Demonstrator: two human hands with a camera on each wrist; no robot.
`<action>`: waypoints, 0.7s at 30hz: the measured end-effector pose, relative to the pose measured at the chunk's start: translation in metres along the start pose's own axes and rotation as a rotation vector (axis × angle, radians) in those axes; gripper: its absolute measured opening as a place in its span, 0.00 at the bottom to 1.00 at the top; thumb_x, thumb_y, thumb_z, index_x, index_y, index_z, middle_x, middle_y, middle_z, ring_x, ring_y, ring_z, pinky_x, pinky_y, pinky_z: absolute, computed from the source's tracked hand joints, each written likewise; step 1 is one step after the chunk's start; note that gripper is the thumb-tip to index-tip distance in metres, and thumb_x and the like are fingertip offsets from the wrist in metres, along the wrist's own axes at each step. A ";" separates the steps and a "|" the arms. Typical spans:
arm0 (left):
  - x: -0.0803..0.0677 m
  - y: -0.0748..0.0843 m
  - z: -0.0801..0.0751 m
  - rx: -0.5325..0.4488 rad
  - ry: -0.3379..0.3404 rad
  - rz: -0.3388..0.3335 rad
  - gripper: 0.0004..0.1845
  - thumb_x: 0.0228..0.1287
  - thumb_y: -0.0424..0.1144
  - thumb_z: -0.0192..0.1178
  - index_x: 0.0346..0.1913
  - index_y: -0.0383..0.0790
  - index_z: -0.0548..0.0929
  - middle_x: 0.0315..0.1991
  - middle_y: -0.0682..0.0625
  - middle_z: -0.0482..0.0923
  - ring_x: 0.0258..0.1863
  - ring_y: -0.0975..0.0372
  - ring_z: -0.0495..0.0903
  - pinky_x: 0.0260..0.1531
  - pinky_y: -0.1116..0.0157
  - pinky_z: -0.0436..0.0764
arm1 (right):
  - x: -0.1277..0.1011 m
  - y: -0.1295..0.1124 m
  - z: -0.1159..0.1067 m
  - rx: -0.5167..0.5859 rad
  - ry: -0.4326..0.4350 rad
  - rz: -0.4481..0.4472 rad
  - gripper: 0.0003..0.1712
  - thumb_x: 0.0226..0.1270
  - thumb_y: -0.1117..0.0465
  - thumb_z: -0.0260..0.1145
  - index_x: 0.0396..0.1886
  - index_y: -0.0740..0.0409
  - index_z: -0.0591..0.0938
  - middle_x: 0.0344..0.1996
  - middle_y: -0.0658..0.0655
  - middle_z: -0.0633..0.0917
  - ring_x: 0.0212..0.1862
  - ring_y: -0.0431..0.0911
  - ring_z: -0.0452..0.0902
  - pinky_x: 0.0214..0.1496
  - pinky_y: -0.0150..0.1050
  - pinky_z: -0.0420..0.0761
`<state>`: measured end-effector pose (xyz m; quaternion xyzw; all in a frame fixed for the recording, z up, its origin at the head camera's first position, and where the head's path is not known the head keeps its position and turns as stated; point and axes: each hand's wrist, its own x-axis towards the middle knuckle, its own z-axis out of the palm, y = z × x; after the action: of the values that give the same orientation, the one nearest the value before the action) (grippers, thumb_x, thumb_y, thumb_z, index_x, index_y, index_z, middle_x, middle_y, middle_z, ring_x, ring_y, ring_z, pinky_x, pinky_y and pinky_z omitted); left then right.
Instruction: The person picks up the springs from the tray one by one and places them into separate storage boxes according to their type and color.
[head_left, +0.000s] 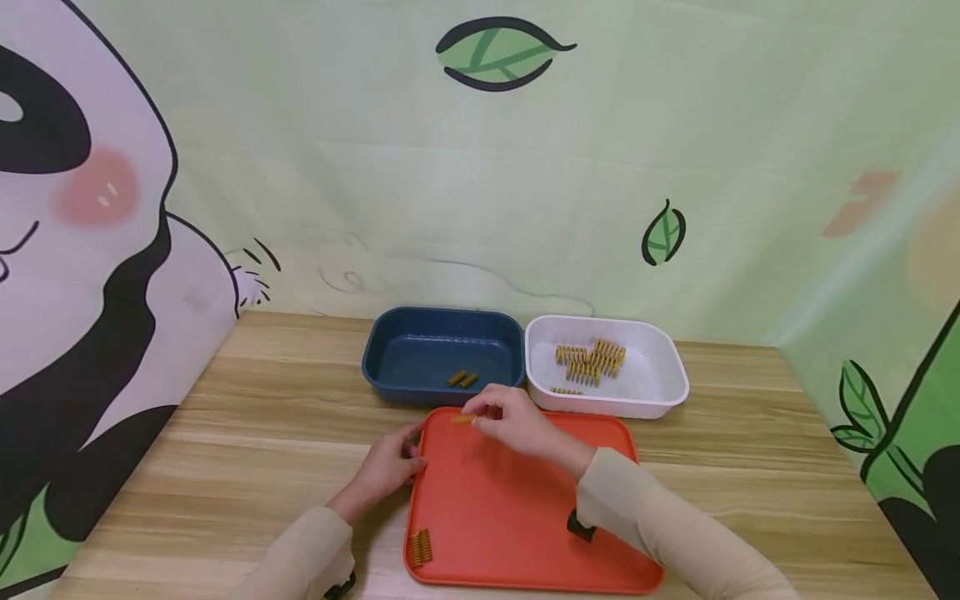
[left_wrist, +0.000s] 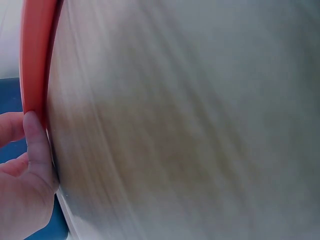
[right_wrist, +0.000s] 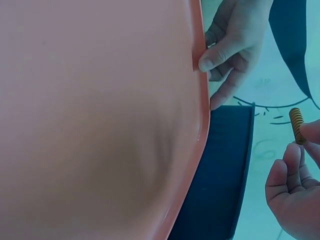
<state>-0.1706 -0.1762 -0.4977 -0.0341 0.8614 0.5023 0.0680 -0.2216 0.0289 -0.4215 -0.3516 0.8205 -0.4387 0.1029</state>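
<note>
An orange tray lies on the wooden table in front of me. My left hand grips the tray's left rim, thumb on top. My right hand pinches a small yellow spring over the tray's far edge, near the blue bin. In the right wrist view the spring sticks out from the fingertips. Another few springs lie at the tray's near left corner. Two springs lie in the blue bin. The white bin holds several springs.
The two bins stand side by side behind the tray, blue on the left, white on the right. A printed cloth backdrop rises behind the table. Bare table wood lies to the left and right of the tray.
</note>
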 end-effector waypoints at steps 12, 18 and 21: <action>-0.001 -0.001 0.001 -0.024 -0.004 -0.004 0.30 0.50 0.24 0.58 0.59 0.31 0.66 0.24 0.47 0.70 0.19 0.63 0.68 0.18 0.68 0.75 | 0.015 0.007 -0.002 -0.039 0.057 0.080 0.10 0.58 0.65 0.59 0.39 0.55 0.82 0.29 0.51 0.77 0.29 0.42 0.69 0.30 0.31 0.73; 0.000 -0.002 0.002 -0.019 -0.009 -0.001 0.29 0.50 0.24 0.58 0.59 0.31 0.66 0.24 0.47 0.70 0.19 0.63 0.68 0.18 0.68 0.75 | 0.020 0.009 -0.002 -0.058 0.073 0.090 0.10 0.58 0.65 0.59 0.39 0.55 0.82 0.29 0.51 0.77 0.29 0.42 0.69 0.31 0.30 0.72; 0.000 -0.002 0.001 -0.007 -0.011 0.008 0.29 0.50 0.24 0.57 0.59 0.31 0.66 0.24 0.47 0.70 0.19 0.63 0.68 0.18 0.68 0.75 | 0.023 0.009 -0.002 -0.064 0.086 0.082 0.10 0.57 0.65 0.60 0.39 0.56 0.82 0.30 0.51 0.78 0.30 0.41 0.69 0.31 0.30 0.72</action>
<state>-0.1702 -0.1758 -0.4996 -0.0283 0.8592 0.5059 0.0707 -0.2442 0.0180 -0.4242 -0.3018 0.8516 -0.4223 0.0737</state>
